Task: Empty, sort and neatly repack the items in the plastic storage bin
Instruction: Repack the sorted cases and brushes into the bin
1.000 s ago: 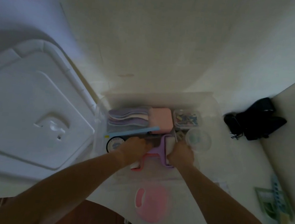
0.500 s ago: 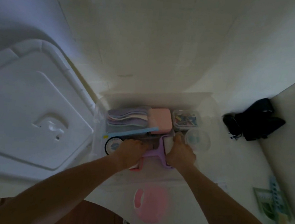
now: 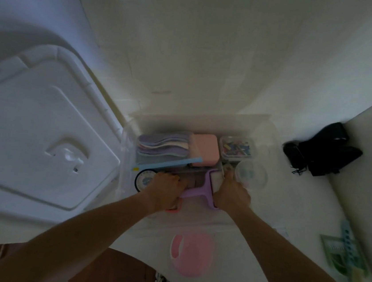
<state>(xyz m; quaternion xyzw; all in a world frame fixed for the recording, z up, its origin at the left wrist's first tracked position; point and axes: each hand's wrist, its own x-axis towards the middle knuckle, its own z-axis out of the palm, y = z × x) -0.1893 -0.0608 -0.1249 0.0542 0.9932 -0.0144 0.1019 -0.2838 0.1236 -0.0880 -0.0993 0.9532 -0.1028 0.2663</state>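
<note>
The clear plastic storage bin (image 3: 267, 127) stands on the white table, and both my hands are down inside its near half. My left hand (image 3: 165, 188) curls over the handle of a purple lint roller (image 3: 200, 190). My right hand (image 3: 232, 193) grips the roller's white head. Packed behind them are a stack of pastel insoles (image 3: 162, 146), a pink box (image 3: 203, 149), a long blue ruler (image 3: 178, 163), a small clear box of colourful bits (image 3: 236, 149) and a round clear tub (image 3: 250, 175). A round dial-faced item (image 3: 143, 180) lies at the left.
The bin's big white lid (image 3: 32, 137) lies on the table to the left. A pink round item (image 3: 192, 254) lies near the front edge. A black pouch (image 3: 323, 151) sits at the right by the wall. Green and blue packets (image 3: 343, 254) lie far right.
Both hands have stayed on the purple lint roller, shifting it only slightly inside the bin. Nothing else has moved.
</note>
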